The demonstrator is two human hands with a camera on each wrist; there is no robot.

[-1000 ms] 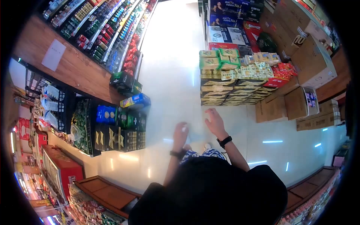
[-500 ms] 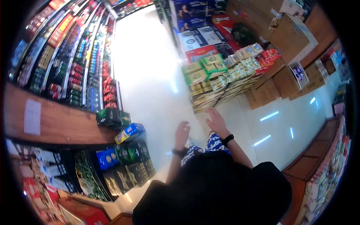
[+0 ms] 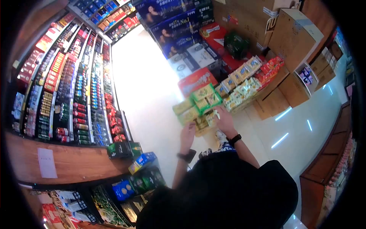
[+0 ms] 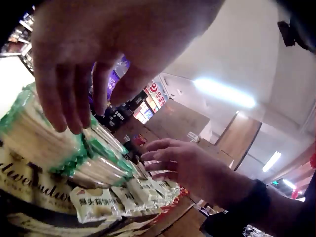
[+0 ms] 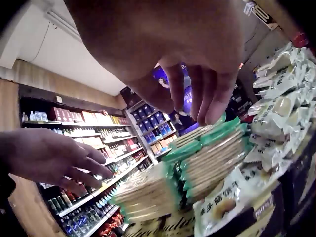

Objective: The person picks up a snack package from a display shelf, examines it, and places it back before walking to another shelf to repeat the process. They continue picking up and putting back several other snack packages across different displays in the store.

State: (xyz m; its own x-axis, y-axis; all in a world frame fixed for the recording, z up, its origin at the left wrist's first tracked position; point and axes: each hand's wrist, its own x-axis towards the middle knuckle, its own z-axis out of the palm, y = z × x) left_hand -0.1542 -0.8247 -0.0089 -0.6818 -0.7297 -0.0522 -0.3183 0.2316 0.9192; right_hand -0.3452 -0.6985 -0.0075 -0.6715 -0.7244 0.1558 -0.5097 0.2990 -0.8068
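Green-edged clear packs of flat crackers (image 3: 207,98) lie on top of a stack of black-and-gold cartons (image 3: 202,124). Beside them are rows of small white-and-yellow snack packets (image 3: 242,91). My left hand (image 3: 187,135) hovers by the stack's left near side, its fingers hanging loosely bent over the cracker packs (image 4: 44,136) in the left wrist view. Over the near packets is my right hand (image 3: 225,121), and in the right wrist view its relaxed fingers (image 5: 217,98) point down just above the cracker packs (image 5: 212,158). Both hands hold nothing.
Red packets (image 3: 271,68) lie at the stack's right end, with brown cardboard boxes (image 3: 293,34) beyond. Blue beer cartons (image 3: 171,28) rise behind. On the left, a bottle shelf (image 3: 68,84) runs along the aisle, with a wooden ledge (image 3: 80,164) nearer me.
I have stepped closer to the stack and turned toward it. Both hands, over bare floor a second ago, now hover at the stack's near edge, and the crackers appear larger.
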